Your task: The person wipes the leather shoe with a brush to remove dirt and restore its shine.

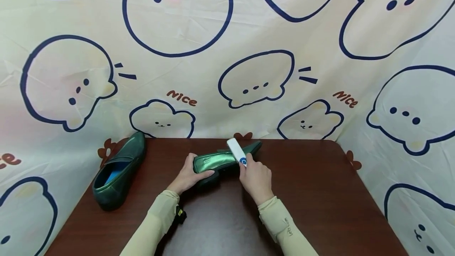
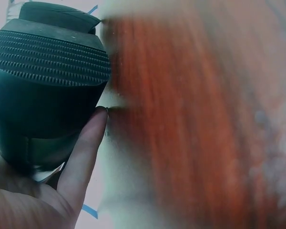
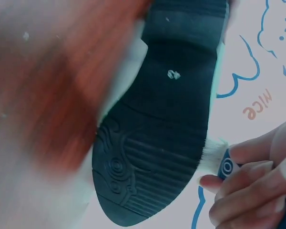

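Observation:
My left hand grips a dark green leather shoe at its heel end, with the shoe turned on its side and its toe pointing right. The thumb lies along the heel in the left wrist view. Ridged rubber shows on the sole in the right wrist view. My right hand holds a white-and-blue brush slanted over the front part of the shoe. Its pale bristles meet the shoe's edge. Part of the handle is hidden in the fingers.
A matching green shoe with a blue insole stands upright at the table's left edge, toe toward the back. The brown wooden table ends against a cartoon-printed cloth backdrop behind and at both sides.

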A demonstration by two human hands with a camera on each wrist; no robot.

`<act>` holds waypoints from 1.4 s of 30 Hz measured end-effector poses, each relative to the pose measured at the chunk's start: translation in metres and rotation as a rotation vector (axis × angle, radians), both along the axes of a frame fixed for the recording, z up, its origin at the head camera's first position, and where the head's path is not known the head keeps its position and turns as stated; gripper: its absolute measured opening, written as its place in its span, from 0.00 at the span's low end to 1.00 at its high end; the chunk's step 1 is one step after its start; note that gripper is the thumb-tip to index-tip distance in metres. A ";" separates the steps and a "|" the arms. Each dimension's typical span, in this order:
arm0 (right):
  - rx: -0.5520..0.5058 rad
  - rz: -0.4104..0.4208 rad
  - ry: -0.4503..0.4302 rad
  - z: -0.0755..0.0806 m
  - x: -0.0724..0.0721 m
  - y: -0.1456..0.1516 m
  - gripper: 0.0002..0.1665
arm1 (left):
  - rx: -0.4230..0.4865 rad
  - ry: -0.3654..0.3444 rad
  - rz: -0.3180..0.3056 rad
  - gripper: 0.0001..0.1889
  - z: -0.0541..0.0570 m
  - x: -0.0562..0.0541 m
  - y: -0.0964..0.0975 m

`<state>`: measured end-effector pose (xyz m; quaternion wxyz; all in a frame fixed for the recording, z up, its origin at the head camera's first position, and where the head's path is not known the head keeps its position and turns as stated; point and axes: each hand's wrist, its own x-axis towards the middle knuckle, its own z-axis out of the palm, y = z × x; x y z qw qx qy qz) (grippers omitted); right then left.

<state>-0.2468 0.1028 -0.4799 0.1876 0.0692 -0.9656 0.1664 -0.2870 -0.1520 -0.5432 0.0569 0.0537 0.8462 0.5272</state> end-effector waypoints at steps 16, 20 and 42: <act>-0.010 0.248 -0.005 -0.010 0.007 -0.033 0.14 | -0.003 -0.003 0.016 0.40 -0.001 0.001 0.001; 0.006 0.229 0.015 -0.013 0.005 -0.031 0.14 | 0.003 -0.003 0.022 0.39 -0.001 0.000 0.000; -0.064 0.046 -0.079 0.003 -0.013 0.028 0.17 | -0.070 0.031 -0.043 0.39 0.006 0.001 -0.002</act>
